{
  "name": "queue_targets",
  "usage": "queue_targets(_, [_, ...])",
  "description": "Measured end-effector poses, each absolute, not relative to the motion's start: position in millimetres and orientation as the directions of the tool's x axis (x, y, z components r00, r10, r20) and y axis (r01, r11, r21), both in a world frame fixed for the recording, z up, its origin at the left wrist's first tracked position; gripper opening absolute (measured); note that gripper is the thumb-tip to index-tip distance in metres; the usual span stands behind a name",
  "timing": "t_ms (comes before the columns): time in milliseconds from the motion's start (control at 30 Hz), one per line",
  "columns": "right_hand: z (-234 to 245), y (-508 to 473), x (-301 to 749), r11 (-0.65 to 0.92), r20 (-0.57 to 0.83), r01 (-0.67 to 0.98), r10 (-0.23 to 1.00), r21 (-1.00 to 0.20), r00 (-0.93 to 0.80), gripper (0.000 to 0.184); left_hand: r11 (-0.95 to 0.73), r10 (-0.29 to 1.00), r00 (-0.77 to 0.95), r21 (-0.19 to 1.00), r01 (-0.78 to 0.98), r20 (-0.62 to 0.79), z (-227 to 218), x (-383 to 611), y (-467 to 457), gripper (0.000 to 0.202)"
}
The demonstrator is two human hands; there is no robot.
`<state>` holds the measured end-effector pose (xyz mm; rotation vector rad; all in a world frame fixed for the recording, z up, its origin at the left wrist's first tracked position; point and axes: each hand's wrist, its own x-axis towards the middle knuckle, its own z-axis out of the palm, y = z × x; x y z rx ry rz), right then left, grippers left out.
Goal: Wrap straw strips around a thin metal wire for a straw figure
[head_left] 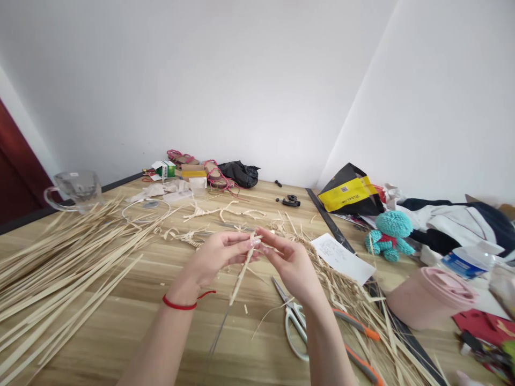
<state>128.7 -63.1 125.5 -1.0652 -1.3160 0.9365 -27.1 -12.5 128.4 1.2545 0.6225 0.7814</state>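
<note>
My left hand (215, 257) and my right hand (287, 262) meet over the middle of the wooden table (132, 316). Both pinch the top of a thin straw-wrapped stem (240, 279) that hangs down toward me, its lower part a bare thin wire. The fingers of both hands are closed on the stem's upper end. A red string bracelet (181, 304) circles my left wrist. White-handled scissors (293, 319) lie on the table just under my right forearm.
Long pale straw strips (60, 273) fan across the left. Loose straw scraps (346, 289) pile up at right, beside a paper note (341, 257), orange-handled pliers (358, 343), a teal knitted toy (389, 231) and a pink tub (428, 297). A glass cup (76, 188) stands far left.
</note>
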Motion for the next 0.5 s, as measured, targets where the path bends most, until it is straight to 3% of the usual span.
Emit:
queue_targets(367, [126.3, -66.9, 127.8, 0.246, 0.249, 0.103, 0.968, -0.964, 0.021, 0.045, 0.134, 0.877, 0.477, 0.983, -0.129, -0.057, 127.0, -23.3, -6.6, 0.034])
queue_targets(500, [126.6, -69.8, 127.5, 0.206, 0.212, 0.095, 0.976, -0.974, 0.052, 0.059, 0.125, 0.897, 0.438, 0.984, -0.127, -0.058, 127.4, -22.7, -7.6, 0.031])
